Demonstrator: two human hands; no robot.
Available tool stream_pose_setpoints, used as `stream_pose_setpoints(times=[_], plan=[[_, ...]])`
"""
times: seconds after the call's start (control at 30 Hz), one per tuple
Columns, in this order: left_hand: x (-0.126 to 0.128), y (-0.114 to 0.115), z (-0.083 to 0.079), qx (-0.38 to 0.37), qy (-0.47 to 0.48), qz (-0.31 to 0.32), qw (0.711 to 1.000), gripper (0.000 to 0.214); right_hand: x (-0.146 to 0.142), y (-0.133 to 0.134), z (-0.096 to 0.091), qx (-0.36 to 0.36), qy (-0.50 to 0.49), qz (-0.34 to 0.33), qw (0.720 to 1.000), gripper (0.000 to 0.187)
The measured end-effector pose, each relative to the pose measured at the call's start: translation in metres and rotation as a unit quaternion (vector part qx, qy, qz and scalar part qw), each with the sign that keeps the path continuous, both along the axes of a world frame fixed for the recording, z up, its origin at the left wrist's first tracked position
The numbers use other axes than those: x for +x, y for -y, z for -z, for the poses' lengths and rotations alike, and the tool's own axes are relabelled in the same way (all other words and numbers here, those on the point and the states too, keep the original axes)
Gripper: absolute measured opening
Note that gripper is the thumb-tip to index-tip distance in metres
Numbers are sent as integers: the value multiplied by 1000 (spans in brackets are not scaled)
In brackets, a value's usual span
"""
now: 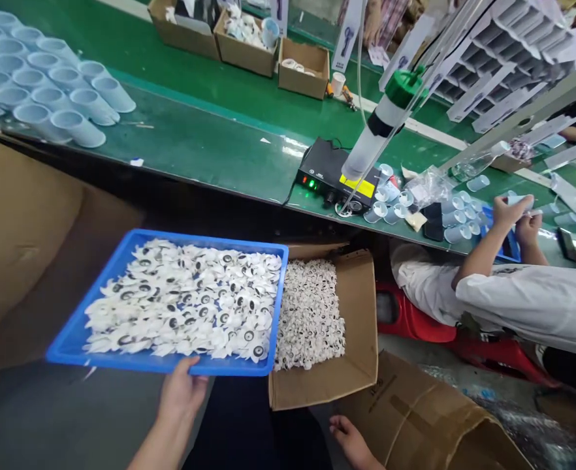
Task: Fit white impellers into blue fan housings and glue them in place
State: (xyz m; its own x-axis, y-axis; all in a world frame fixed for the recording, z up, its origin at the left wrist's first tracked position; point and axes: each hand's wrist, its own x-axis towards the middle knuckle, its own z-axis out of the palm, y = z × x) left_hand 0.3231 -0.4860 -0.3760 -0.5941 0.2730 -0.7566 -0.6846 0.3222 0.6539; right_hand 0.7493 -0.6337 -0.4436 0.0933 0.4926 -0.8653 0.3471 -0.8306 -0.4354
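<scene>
My left hand [183, 391] is closed on the near rim of a shallow blue tray [170, 363], thumb over the edge. Spread across the tray are many small white plastic parts [194, 300] with petal-like fins and dark round centres. Right of the tray stands an open cardboard box [356, 326], full of similar white parts [310, 313]; the tray's right edge overlaps its left side. Below that box, near a brown carton, is my right hand [349, 438]. Its fingers are loosely bent and apart, with nothing visible in them.
Light-blue cups [48, 78] stand in rows on the green workbench [185, 140]. A black dispenser unit [330, 173] sits under a green-capped cylinder [386, 117]. At right, a co-worker's hands [516, 215] hold a cup. Red stools [415, 316] and a large carton [415, 418] occupy the floor.
</scene>
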Motion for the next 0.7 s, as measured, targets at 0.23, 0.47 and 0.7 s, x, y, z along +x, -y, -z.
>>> stream_pose_setpoints(times=[0.23, 0.47, 0.7], plan=[[58, 2, 81, 8, 48, -23, 999, 32, 13, 27, 22, -36, 4, 21, 999, 42], [79, -17, 135, -23, 2, -66, 998, 44, 15, 49, 41, -83, 27, 0, 996, 41], [76, -8, 145, -74, 64, 2, 995, 48, -27, 28, 51, -79, 2, -34, 996, 42]])
